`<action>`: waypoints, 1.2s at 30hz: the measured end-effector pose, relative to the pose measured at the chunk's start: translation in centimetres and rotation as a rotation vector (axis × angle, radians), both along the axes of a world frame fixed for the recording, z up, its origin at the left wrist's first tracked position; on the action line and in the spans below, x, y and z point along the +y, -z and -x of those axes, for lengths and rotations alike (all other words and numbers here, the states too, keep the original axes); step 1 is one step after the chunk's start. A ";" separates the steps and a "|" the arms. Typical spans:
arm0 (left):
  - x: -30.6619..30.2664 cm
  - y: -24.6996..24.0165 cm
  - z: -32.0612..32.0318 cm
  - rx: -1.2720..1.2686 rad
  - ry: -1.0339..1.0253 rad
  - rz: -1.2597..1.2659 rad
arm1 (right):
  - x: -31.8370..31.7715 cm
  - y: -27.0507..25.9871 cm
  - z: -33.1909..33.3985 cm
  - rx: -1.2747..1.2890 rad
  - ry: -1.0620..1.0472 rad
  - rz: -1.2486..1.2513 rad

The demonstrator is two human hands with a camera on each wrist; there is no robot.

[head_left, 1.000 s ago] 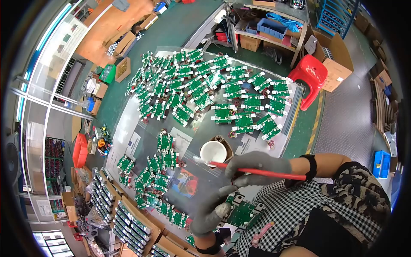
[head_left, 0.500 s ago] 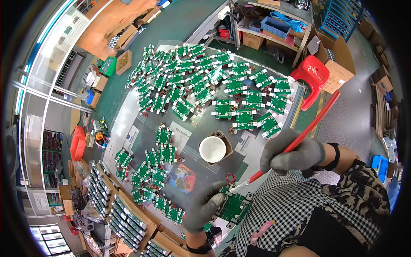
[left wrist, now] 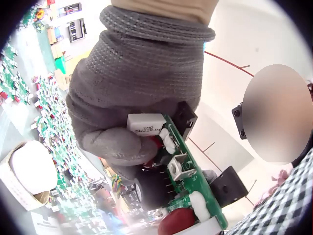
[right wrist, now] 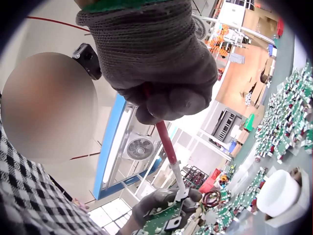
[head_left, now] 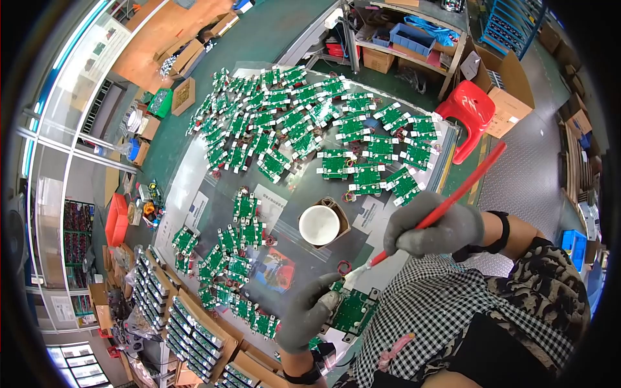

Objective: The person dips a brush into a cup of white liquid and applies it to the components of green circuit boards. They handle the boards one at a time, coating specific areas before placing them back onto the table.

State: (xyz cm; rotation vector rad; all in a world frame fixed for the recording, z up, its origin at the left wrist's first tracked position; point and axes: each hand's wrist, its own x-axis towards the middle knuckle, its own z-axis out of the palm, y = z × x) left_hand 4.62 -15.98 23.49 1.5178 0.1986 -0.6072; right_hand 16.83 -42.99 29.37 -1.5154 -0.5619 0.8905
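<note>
My gloved left hand [head_left: 305, 312] grips a green circuit board [head_left: 354, 313] by its edge, close to the apron. In the left wrist view the fingers curl round the components on the board's underside, among them a white block [left wrist: 146, 124] and a red round part [left wrist: 177, 221]. The right hand [head_left: 433, 226], also gloved, holds a red-handled brush [head_left: 462, 187] in its fist. The brush's pale bristles [head_left: 356, 274] reach the board's corner near my left fingers. A white tub [head_left: 319, 225] sits in a cardboard box beyond the hands.
Many circuit boards [head_left: 297, 123] cover the far part of the table. A smaller group [head_left: 236, 265] lies on the left. A red stool [head_left: 467, 116] stands past the right table edge. Racks of boards [head_left: 197, 336] in cartons are at lower left.
The brush came from over the white tub to the board, and my right hand swung right and turned its handle upward. Its bristles then shifted slightly left along the board. The left hand moved slightly left.
</note>
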 end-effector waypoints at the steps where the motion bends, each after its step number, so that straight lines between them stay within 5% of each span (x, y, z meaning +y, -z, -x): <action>1: 0.1 0.1 0.2 0.000 -0.002 0.001 | -0.2 0.3 -0.1 -0.020 0.008 -0.041; 17: 0.8 -0.1 0.5 -0.043 -0.133 0.031 | -1.3 0.8 0.3 -0.063 -0.022 -0.039; 20: 0.4 -0.5 0.6 -0.061 -0.219 0.044 | -2.0 -0.7 0.5 0.001 0.055 -0.074; 22: -0.1 -0.5 0.6 -0.149 -0.514 0.163 | -1.7 -0.9 0.6 0.085 0.101 -0.094; 24: -0.4 0.6 0.3 -0.270 -0.565 0.199 | -0.9 0.1 1.1 -0.064 0.222 -0.416; 27: -1.8 0.7 -0.4 -0.455 -0.819 0.261 | -0.4 0.6 2.2 -0.116 0.120 -0.385; 36: -4.7 0.7 -1.4 -0.541 -0.933 0.284 | 1.5 1.3 2.8 -0.605 0.148 -0.398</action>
